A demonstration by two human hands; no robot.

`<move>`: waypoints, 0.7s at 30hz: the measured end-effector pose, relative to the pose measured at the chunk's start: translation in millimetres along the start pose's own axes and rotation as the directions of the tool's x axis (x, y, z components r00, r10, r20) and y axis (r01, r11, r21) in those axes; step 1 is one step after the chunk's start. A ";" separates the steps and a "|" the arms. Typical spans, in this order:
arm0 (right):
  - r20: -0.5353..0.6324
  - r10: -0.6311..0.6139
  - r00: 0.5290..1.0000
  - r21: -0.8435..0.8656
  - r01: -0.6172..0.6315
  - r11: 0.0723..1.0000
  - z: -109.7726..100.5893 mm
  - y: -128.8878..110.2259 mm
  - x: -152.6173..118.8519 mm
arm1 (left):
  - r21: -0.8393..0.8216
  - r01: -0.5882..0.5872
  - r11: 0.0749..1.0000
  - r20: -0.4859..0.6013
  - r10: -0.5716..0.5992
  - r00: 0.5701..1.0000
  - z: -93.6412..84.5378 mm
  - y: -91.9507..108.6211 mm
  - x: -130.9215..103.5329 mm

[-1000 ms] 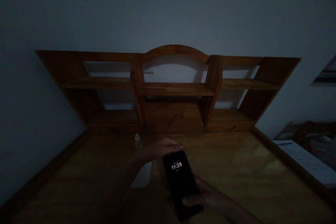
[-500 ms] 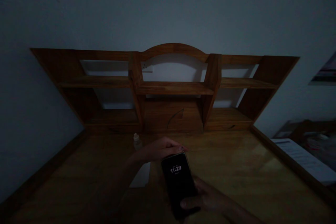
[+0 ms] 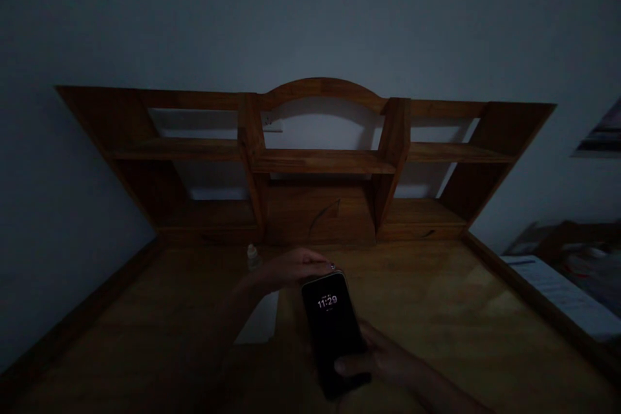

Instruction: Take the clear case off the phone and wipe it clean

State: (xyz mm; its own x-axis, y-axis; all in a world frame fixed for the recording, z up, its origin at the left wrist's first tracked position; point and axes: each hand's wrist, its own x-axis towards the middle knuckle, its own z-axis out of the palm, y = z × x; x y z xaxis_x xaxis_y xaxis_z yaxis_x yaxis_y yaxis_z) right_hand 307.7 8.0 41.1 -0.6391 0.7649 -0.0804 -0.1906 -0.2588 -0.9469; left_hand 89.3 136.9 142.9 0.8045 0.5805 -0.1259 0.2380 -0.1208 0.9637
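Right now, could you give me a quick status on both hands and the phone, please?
Right hand grips phone at its lower end, screen lit. Left hand touches its top edge. Small bottle just beyond left hand, on desk.

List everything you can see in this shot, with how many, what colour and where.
phone: one, black, screen lit showing 11:29, held over the desk near its front
small bottle: one, pale, on the desk behind the left hand
white sheet: one, flat on the desk under the left arm
shelf unit: one, brown wood, at the back of the desk
desk: one, brown wood
left hand: fingertips at the phone's top edge
right hand: grips the phone's lower end
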 end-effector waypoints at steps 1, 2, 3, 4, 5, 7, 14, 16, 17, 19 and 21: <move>0.000 -0.001 1.000 0.008 0.001 1.000 -0.5 -0.2 0.4 | 0.001 0.004 1.000 0.005 -0.004 1.000 -1.5 -1.0 -0.8; 0.003 -0.002 1.000 0.021 0.001 1.000 -0.9 -0.3 0.7 | -0.006 0.012 1.000 0.009 -0.012 1.000 -3.0 -1.8 -1.8; 0.006 0.002 1.000 0.040 -0.002 0.999 -1.3 -0.3 1.0 | -0.022 0.027 0.999 0.009 -0.026 1.000 -4.2 -2.4 -2.9; 0.010 0.008 1.000 0.067 -0.009 0.998 -1.4 -0.1 1.3 | -0.044 0.049 0.998 0.016 -0.048 0.999 -5.2 -2.7 -4.1; 0.011 0.017 1.000 0.097 -0.018 0.995 -1.4 0.1 1.4 | -0.070 0.072 0.995 0.024 -0.070 0.997 -5.7 -2.5 -5.4; 0.008 0.036 0.999 0.150 -0.037 0.988 -1.2 0.9 1.8 | -0.117 0.115 0.986 0.066 -0.108 0.992 -5.4 -1.1 -7.9; 0.015 0.015 1.000 0.109 -0.017 0.994 -2.0 2.3 3.7 | -0.123 0.113 0.986 0.115 -0.099 0.988 -3.2 7.1 -12.4; 0.017 0.012 1.000 0.084 -0.013 0.996 -2.2 1.5 3.2 | -0.095 0.104 0.990 0.122 -0.092 0.988 -3.8 8.0 -13.1; 0.017 0.013 1.000 0.074 -0.014 0.997 -2.2 1.0 2.6 | -0.084 0.103 0.991 0.129 -0.092 0.987 -4.1 8.4 -13.6; 0.018 0.020 1.000 0.061 -0.021 0.998 -2.2 0.3 1.5 | -0.061 0.097 0.993 0.131 -0.088 0.987 -4.4 9.1 -15.0; 0.025 0.023 0.999 0.064 -0.024 0.998 -2.2 0.3 0.8 | -0.040 0.087 0.995 0.137 -0.081 0.987 -4.7 9.7 -16.1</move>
State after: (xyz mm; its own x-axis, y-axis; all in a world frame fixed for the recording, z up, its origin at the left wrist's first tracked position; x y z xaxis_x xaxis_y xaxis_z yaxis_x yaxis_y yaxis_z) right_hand 308.8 9.9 40.0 -0.6620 0.7436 -0.0940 -0.2226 -0.3148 -0.9227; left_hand 76.1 130.1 155.4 0.8496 0.4722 -0.2348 0.2856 -0.0377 0.9576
